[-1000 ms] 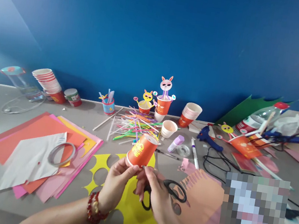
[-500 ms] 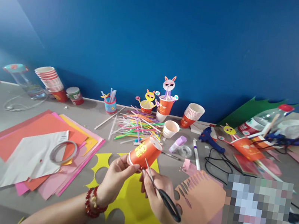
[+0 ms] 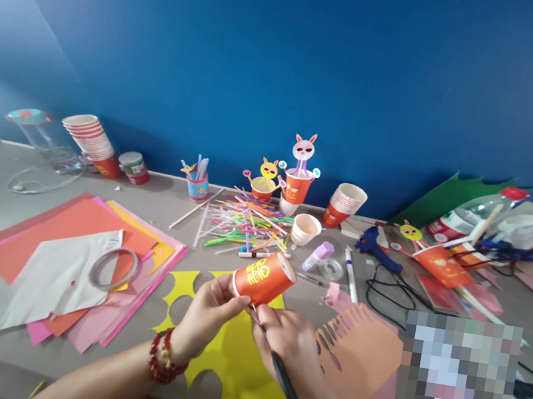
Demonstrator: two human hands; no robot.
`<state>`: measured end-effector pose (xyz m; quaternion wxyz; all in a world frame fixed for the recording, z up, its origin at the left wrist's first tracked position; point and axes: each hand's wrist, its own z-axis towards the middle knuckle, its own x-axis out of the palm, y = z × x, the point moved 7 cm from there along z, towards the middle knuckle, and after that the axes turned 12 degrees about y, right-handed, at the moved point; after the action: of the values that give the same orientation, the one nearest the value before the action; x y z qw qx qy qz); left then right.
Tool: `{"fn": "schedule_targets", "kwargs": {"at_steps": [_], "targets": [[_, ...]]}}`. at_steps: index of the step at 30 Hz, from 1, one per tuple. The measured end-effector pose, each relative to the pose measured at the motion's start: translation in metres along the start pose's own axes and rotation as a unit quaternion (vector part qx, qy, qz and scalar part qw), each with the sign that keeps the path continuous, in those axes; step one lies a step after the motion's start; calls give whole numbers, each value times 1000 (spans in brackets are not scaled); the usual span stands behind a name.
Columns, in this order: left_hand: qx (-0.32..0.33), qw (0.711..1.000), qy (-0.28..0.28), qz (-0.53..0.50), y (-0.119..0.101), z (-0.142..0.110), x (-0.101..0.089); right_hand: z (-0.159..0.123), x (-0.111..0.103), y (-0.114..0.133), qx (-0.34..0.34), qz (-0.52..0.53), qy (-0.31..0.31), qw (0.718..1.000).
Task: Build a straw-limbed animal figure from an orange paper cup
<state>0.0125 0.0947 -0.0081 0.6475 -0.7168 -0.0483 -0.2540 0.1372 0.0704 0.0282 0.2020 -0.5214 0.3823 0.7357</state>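
Observation:
An orange paper cup (image 3: 266, 276) with yellow lettering lies tilted on its side in my left hand (image 3: 208, 312), which grips it near its white rim. The cup's base faces up and to the right. My right hand (image 3: 292, 342) is closed on black-handled scissors (image 3: 288, 384), their metal blades reaching the lower side of the cup by the rim. Whether the blades are cutting into the paper I cannot tell. Below both hands lies a yellow sheet (image 3: 225, 361) with round pieces cut out of it.
Coloured paper (image 3: 38, 237) and a tape roll (image 3: 114, 268) lie at left. Behind the hands are a pile of straws (image 3: 247, 223), a cut-down white cup (image 3: 305, 230) and a cup figure with a rabbit face (image 3: 303, 148). A blue glue gun (image 3: 377, 249) trails its cable at right.
The cup has tipped further onto its side and shifted slightly right. The scissors have turned and their blades have moved down from the cup's side to near the rim.

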Motion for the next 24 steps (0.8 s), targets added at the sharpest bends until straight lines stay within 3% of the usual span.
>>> {"fn": "schedule_targets", "kwargs": {"at_steps": [3,7,10,15,17,21,24], "targets": [[2,1000,22,-15,1,0,3,1,2,-8,39,156,11,987],[34,997,69,-2,-2,-2,12,0,10,-19,112,431,20,895],[73,991,66,89,-8,-6,13,-1,14,-18,120,518,32,846],[87,962,6,259,-19,-10,5,0,22,-19,124,610,44,781],[84,967,-6,240,-22,-8,2,-1,24,-20,131,604,42,785],[67,992,-13,110,-21,-2,-1,-5,17,-26,137,536,11,833],[55,995,-25,76,-19,0,-3,-8,12,-29,140,506,-14,851]]}}
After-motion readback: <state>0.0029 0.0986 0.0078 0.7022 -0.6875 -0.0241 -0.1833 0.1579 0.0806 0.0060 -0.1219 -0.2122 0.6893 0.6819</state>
